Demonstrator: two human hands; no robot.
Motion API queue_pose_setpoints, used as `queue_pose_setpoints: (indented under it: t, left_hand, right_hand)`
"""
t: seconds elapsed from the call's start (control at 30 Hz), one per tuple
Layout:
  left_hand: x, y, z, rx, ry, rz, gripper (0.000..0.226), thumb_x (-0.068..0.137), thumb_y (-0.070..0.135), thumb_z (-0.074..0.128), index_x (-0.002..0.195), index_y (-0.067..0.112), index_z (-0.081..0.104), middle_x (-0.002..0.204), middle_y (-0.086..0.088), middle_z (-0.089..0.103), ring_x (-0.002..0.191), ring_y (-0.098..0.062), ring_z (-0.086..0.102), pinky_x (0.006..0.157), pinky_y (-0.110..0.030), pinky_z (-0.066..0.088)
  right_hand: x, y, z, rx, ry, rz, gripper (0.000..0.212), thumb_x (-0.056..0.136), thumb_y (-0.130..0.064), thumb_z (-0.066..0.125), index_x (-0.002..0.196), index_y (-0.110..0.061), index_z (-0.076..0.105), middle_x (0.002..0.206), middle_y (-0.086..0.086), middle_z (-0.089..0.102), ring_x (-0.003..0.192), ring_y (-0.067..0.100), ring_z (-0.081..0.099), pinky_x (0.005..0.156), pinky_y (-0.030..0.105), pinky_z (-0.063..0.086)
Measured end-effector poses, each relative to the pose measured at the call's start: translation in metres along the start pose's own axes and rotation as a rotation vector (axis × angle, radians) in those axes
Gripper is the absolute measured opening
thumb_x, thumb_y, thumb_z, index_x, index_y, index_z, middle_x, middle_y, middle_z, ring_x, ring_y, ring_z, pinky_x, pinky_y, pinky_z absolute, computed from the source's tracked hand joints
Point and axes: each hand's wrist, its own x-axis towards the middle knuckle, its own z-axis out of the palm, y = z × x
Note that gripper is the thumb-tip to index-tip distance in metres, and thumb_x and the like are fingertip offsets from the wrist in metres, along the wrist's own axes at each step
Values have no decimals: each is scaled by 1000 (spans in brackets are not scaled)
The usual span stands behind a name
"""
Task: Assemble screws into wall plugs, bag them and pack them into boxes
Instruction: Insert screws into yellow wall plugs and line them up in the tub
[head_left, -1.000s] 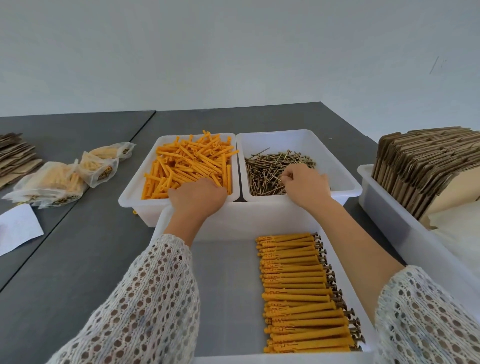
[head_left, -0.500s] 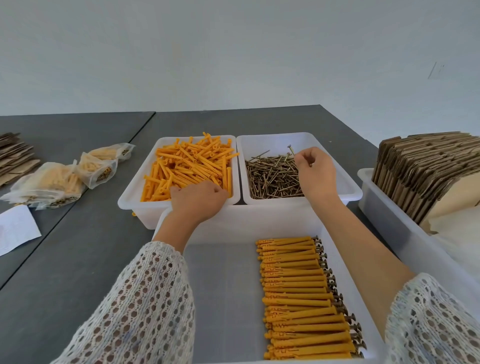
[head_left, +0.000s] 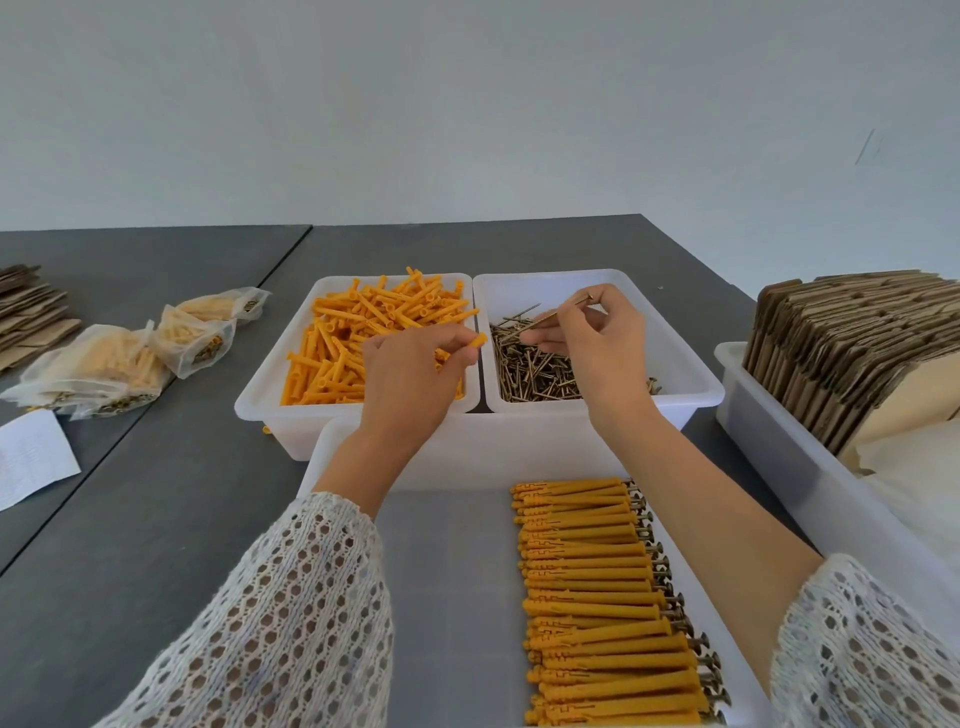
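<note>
Held for joining: my left hand pinches an orange wall plug over its bin, my right hand pinches a screw, tip toward the plug, above the screw bin; finished pairs lie rowed in the near tray.

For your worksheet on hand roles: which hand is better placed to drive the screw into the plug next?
Right. The right hand pinches the screw, tip aimed toward the orange plug gripped by the left hand.
</note>
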Motion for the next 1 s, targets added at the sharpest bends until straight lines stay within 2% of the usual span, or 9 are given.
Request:
queue_pose_setpoints:
  t: [0.07,0.3,0.37,0.43,0.53,0.6,0.67,0.8,1.0]
  left_hand:
    - [0,4,-1,-48,-21,33,12,91,25,70,101,29,76,74,33,55,97,-9,66,105,-53,40]
    - [-1,9,1,-74,-46,68,13,89,25,72,100,30,77,77,31,59,99,-10,65,99,-54,43]
    - [-1,9,1,-69,-49,70,14,89,26,72,102,28,77,80,28,61,99,-10,66,99,-54,44]
    - [-1,11,2,-83,-36,75,12,89,25,72,100,27,77,80,28,60,98,-9,66,99,-53,44]
    - [-3,23,-1,-182,-55,97,9,90,23,71,97,26,76,81,22,68,93,0,65,98,-32,47]
    - [-7,38,-4,-272,-169,154,7,90,22,71,93,27,75,77,16,72,79,-1,64,75,-11,45]
    - [-15,56,-5,-281,-389,226,5,90,25,71,92,25,75,76,15,72,71,-1,63,64,-9,43]
    - [-43,85,16,-20,-813,312,12,91,36,69,100,30,73,87,17,69,81,0,62,77,-31,54]
    - [-70,97,35,104,-1044,377,12,87,35,72,98,30,74,89,14,71,80,-2,57,75,-28,49]
  right_hand:
    - [0,-1,1,22,2,-9,5,99,-4,47,98,-6,51,81,17,73,70,26,74,67,28,60]
    - [-1,2,2,-43,-67,-41,6,98,-3,49,102,-1,53,80,17,72,68,24,73,65,26,58]
    - [-2,4,3,-151,-165,-79,8,98,-5,52,98,1,57,78,14,72,67,23,72,64,26,57]
    - [-4,7,3,-367,-258,-178,21,101,-21,53,96,-4,63,80,8,69,71,21,68,66,28,52]
    - [1,9,-3,-423,-159,-159,40,105,-39,34,105,-14,65,91,3,66,69,15,58,64,25,47]
    - [11,11,-15,-338,8,-23,44,107,-38,28,103,-15,65,88,1,65,63,9,54,57,20,45]
    - [21,13,-29,-257,151,142,44,107,-33,27,96,-11,63,80,3,62,58,12,51,55,23,42]
    - [28,14,-45,-61,283,289,31,97,-9,29,86,-7,57,71,7,56,57,16,49,49,23,43]
    - [24,14,-40,-195,231,236,32,96,-5,29,88,-6,60,70,4,56,55,14,49,51,23,44]
